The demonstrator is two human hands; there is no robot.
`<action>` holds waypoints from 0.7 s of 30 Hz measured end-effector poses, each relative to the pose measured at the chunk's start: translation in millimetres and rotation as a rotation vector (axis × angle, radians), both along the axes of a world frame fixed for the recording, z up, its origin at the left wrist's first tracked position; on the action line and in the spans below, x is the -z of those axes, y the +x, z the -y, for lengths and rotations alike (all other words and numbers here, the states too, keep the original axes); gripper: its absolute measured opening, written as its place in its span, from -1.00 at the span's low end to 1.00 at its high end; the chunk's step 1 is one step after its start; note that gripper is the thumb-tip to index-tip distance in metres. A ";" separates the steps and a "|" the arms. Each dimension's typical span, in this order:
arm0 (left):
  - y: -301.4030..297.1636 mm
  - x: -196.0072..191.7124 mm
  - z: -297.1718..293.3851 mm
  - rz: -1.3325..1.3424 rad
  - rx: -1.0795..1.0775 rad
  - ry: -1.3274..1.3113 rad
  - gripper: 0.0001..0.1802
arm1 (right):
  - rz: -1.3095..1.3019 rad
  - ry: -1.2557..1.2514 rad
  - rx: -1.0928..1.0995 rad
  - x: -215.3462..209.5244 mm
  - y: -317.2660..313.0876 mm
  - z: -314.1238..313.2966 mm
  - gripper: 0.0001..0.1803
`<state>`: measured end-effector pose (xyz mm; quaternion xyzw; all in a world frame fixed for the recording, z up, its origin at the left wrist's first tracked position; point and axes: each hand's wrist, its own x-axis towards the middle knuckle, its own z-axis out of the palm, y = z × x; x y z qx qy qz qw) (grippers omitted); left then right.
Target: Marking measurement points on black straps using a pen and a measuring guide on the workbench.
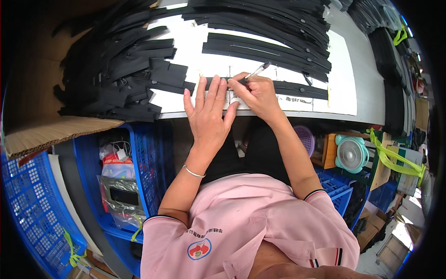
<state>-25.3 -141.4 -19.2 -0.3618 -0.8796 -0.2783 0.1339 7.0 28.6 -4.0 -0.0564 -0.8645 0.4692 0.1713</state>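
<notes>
My left hand (206, 109) lies flat with fingers stretched over a black fabric strip (297, 89) on a white marked sheet (341, 69). Close beside it, my right hand (261, 96) is closed around a pen (257, 70), its clear upper end pointing up and away to the right. The pen's tip is hidden by my fingers, near the strip. Beyond both hands, several black strips with small round dark pieces (309, 59) lie side by side on the sheet.
A heap of black strips (107, 79) covers the table's left side, beside a cardboard edge (55, 132). Blue crates (139, 172) stand below left. A teal fan (352, 153) and a purple basket (304, 138) are below right. Stacked black material (392, 74) lies at the far right.
</notes>
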 end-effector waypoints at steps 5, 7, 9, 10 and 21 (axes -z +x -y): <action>0.9 0.2 1.6 0.019 -0.007 -0.011 -0.36 | 0.058 -0.206 0.050 -12.5 9.0 -3.6 -0.79; 0.5 0.4 3.2 0.028 -0.010 -0.025 -0.34 | -0.013 -0.277 0.166 -24.4 21.8 -9.3 -0.78; 0.6 -1.4 2.9 0.019 -0.004 -0.023 -0.33 | -0.094 -0.257 0.300 -22.7 37.4 -27.9 -0.78; 0.8 -1.9 2.2 0.012 -0.002 -0.023 -0.33 | -0.106 -0.192 0.367 -22.4 43.9 -38.5 -0.79; 0.3 -1.8 3.0 0.026 0.010 -0.041 -0.34 | -0.019 -0.015 0.446 -6.3 49.1 -55.3 -0.78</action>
